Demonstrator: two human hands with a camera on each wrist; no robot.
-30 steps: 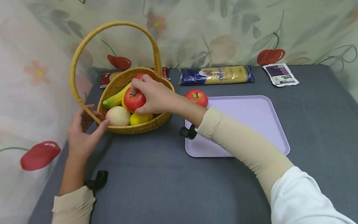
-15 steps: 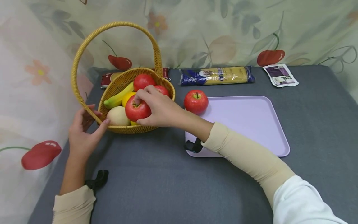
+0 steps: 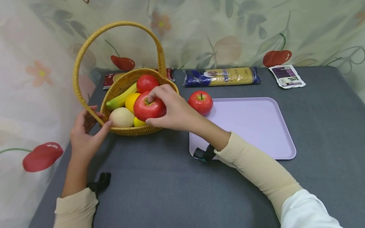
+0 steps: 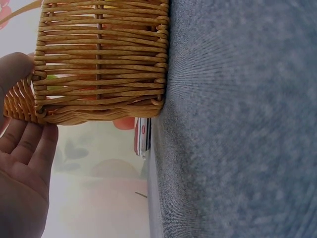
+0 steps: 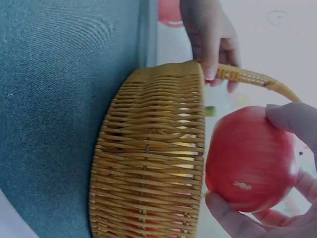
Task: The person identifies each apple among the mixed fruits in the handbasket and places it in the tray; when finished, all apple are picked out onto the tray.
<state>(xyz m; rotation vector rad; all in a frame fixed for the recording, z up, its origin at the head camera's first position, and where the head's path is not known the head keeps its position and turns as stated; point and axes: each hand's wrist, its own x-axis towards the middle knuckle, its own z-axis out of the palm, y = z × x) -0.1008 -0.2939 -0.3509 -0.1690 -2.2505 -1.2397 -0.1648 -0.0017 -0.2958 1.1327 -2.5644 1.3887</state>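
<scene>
A red apple [image 3: 149, 105] is gripped by my right hand [image 3: 176, 110], thumb on the near side and fingers over the top. In the right wrist view this apple [image 5: 252, 158] is just above the rim of the wicker basket [image 5: 148, 148]. At the basket's left end, my left hand [image 3: 88, 133] holds the rim by the foot of the tall handle [image 3: 119, 23]. Inside the basket lie a banana [image 3: 121, 97], a pale round fruit [image 3: 121, 117], another red apple [image 3: 147, 83] and yellow fruit [image 3: 131, 102]. My right hand hides the basket's right part.
Another red apple [image 3: 201, 103] sits at the lilac tray's [image 3: 248, 126] far left corner. Along the back lie a long blue and yellow packet [image 3: 222, 77] and a white and purple pouch [image 3: 287, 76]. A dark red packet [image 3: 109, 81] is partly hidden behind the basket.
My right hand has lifted the apple from among the fruit, bringing it nearer, then to the right above the basket's near right side. The left hand has stayed at the rim.
</scene>
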